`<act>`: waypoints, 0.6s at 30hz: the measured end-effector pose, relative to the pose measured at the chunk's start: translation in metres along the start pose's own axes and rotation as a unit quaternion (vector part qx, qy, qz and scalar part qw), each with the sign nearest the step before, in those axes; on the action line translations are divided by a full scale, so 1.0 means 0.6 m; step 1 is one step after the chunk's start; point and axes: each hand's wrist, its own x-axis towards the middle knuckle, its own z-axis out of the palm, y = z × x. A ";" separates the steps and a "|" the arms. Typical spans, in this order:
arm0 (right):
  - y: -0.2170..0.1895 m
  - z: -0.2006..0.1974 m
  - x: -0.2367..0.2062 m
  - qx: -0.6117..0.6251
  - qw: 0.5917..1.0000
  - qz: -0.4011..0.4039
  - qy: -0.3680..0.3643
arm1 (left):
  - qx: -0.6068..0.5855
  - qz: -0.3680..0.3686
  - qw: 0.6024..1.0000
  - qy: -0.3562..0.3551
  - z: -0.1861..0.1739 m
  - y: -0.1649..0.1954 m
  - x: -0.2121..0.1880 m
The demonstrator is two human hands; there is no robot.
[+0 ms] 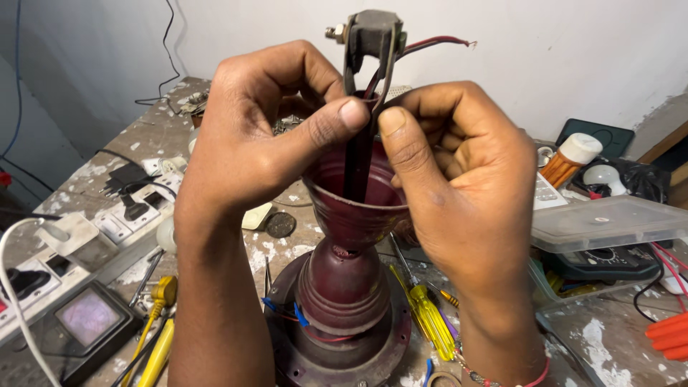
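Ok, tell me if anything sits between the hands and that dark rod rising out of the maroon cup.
Nothing visible does. The left hand and right hand both pinch the dark rod directly with their thumbs, just above the maroon cup. Wires trail off above the grip.

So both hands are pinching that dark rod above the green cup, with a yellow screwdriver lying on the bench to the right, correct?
Not quite: the cup is dark red, not green, as the head view shows. The rest holds: the left hand and right hand pinch the dark rod above it, and a yellow screwdriver lies on the bench to the right.
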 end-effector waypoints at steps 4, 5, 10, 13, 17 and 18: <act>-0.023 -0.038 0.008 -0.090 0.995 0.029 0.018 | -0.005 -0.006 1.000 0.013 0.007 0.010 0.000; -0.029 -0.053 0.010 -0.110 0.993 0.019 0.043 | 0.009 -0.012 1.000 0.021 0.008 0.012 0.001; -0.021 -0.127 0.030 -0.209 0.971 0.094 0.068 | 0.050 -0.014 0.998 0.036 0.015 0.004 0.006; 0.008 -0.156 0.034 -0.251 0.955 0.161 0.006 | 0.061 -0.026 0.997 0.041 0.019 -0.001 0.004; 0.050 -0.160 0.021 -0.355 0.907 0.223 -0.039 | 0.085 -0.002 0.996 0.038 0.016 0.016 -0.001; 0.061 -0.158 0.019 -0.388 0.895 0.214 -0.043 | 0.083 0.001 0.996 0.041 0.016 0.021 -0.001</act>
